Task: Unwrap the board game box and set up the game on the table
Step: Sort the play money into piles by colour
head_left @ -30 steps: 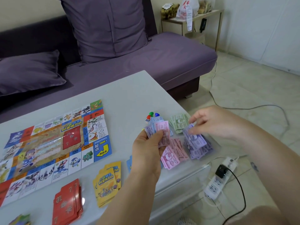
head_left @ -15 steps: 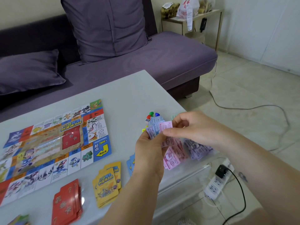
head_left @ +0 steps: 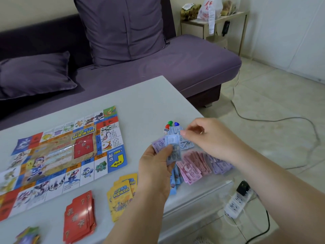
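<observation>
**Hand state.** The left hand (head_left: 156,166) is closed around a fan of thin purple and pale blue paper play-money notes (head_left: 159,144), with the thumb across their face and the fingers behind. The fan is lifted off the white tabletop (head_left: 149,103). The right hand (head_left: 212,138) is just beside the left, with curled fingers whose tips meet the upper edge of the front note. The thumb is hidden, so it cannot be told whether that note is actually pinched.

**Location of other parts.**
- Under the right hand, on the tabletop: a loose pile of pink paper notes (head_left: 191,167) and a pile of purple paper notes (head_left: 219,164).
- Just beyond the fingertips: small green, blue and red plastic pawns (head_left: 170,123) and a white die (head_left: 165,131).
- Well to the left of the left hand: the glossy printed paper game board (head_left: 70,152), lying unfolded.
- Nearer the person: a stack of red cards (head_left: 79,217) and a stack of yellow cards (head_left: 121,192).

**Handling properties.** The notes are judged very light, limp and slick. They bend under their own weight and are likely to cling together or slide off in twos.

**Recommended hold.**
- Keep the stack clamped low, near one short end, so the free ends stay fanned.
- Take a single note by a top corner, between thumb and forefinger.
- Peel the note sideways rather than lifting it straight up.
- Use light pressure, since the paper creases and tears easily.
</observation>
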